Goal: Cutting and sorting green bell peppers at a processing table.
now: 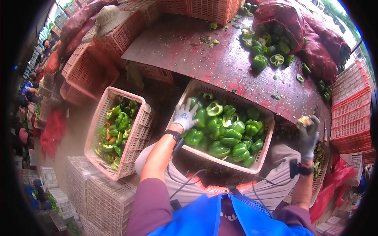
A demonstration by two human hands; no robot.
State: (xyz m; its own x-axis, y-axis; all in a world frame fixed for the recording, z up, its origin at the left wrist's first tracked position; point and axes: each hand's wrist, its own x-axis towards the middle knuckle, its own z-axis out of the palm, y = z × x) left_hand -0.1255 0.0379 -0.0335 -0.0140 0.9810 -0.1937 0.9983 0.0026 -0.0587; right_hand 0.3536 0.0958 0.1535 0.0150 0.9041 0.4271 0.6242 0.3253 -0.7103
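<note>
My left hand (185, 116), in a pale work glove, is spread over the left end of a pink plastic crate (220, 159) between my knees. Its fingers are apart and rest on green bell peppers (230, 137); some of these are cut, with pale insides showing. Off to the right, above my right knee, my right hand (310, 131) is raised in a grey glove. Its fingers close around a pale yellowish pepper core (304, 120), slightly blurred. Below that hand, partly hidden by my arm, a basket (321, 165) contains greenish scraps.
Ahead lies a wet reddish table (189, 51) strewn with seeds. A red mesh sack (277, 17) spills peppers at its far right. Another crate (118, 173) with green and orange-tinged peppers stands left. Stacked crates (350, 118) rise on the right; others (106, 196) stand lower left.
</note>
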